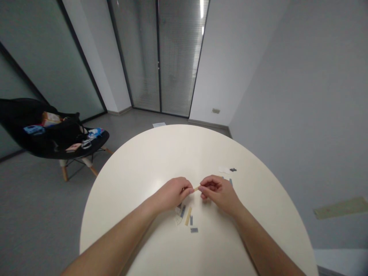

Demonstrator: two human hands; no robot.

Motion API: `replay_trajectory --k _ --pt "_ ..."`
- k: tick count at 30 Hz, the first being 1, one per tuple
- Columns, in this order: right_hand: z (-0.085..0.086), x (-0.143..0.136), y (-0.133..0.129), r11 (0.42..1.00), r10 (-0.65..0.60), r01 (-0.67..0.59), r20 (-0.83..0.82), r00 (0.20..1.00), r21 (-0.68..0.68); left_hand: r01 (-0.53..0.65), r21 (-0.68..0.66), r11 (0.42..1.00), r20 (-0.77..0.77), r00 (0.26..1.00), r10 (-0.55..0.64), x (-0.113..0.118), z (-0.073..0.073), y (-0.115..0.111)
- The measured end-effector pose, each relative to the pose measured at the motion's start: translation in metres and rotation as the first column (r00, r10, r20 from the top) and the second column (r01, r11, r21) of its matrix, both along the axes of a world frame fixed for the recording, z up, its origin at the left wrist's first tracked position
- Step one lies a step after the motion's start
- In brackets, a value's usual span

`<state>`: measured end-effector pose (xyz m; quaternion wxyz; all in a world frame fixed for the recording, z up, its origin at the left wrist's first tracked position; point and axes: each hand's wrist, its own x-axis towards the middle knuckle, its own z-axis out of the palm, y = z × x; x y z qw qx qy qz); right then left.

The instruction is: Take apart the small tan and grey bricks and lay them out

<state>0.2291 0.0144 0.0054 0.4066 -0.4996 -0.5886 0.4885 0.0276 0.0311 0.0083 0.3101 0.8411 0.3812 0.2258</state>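
Note:
Between my two hands is a small tan strip (pixel 196 189), pinched at one end by each. My left hand (pixel 175 193) has its thumb and fingers pressed together on the strip's left end. The fingers of my right hand (pixel 218 193) close on its right end. Just below my left hand lie another tan strip (pixel 188 216), a grey piece (pixel 194 230), a smaller grey piece (pixel 191 220) and a few whitish bits (pixel 178 220). Beyond my right hand are a grey-blue piece (pixel 230 181), partly hidden, a white piece (pixel 224 170) and small black pieces (pixel 233 170).
The pieces lie on a round cream table (pixel 129 180). To the left, a black chair (pixel 54 153) with wooden legs holds a dark bag (pixel 67 130) and several small packages. A grey wall (pixel 310 115) stands at the right, and glass doors (pixel 159 57) are at the back.

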Motion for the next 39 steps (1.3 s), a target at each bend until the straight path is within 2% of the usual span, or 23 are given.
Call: replay_trajectory --k 3,7,11,14,21,26,30,34,39 --pt "0.0 -0.004 0.0 0.999 -0.04 0.043 -0.094 0.995 0.032 0.004 0.001 1.0 -0.001 1.0 -0.004 0.001 0.002 -0.003" --pt "-0.006 -0.009 0.0 1.0 -0.007 0.01 -0.108 0.994 0.026 0.03 0.003 1.0 -0.048 0.998 -0.029 0.004 0.005 -0.007" --pt "-0.01 -0.011 0.0 0.998 0.039 -0.037 -0.055 0.998 0.042 0.033 0.038 0.999 -0.094 0.995 -0.03 0.005 0.005 -0.008" --pt "-0.01 -0.01 0.0 0.992 0.062 -0.063 0.016 0.998 0.111 0.03 0.058 0.998 -0.105 0.994 -0.024 0.006 0.003 -0.007" --pt "-0.011 -0.011 0.002 0.968 0.009 -0.049 0.162 0.987 0.246 0.061 0.055 0.997 -0.015 0.998 -0.061 0.004 -0.004 -0.004" --pt "-0.009 -0.002 0.004 0.936 -0.158 0.073 0.223 0.962 0.345 0.05 0.033 0.998 -0.037 0.998 -0.049 -0.002 0.001 -0.002" --pt "-0.004 0.019 0.013 0.88 -0.363 0.245 0.243 0.9 0.407 0.193 0.02 0.981 -0.147 0.971 -0.188 -0.007 0.009 -0.003" --pt "-0.003 0.047 0.024 0.813 -0.535 0.425 0.223 0.815 0.398 0.285 -0.007 0.959 -0.222 0.934 -0.279 -0.009 0.014 -0.008" --pt "-0.001 0.082 0.033 0.714 -0.697 0.583 0.319 0.642 0.389 0.279 -0.02 0.96 -0.298 0.915 -0.272 -0.009 0.013 -0.012"
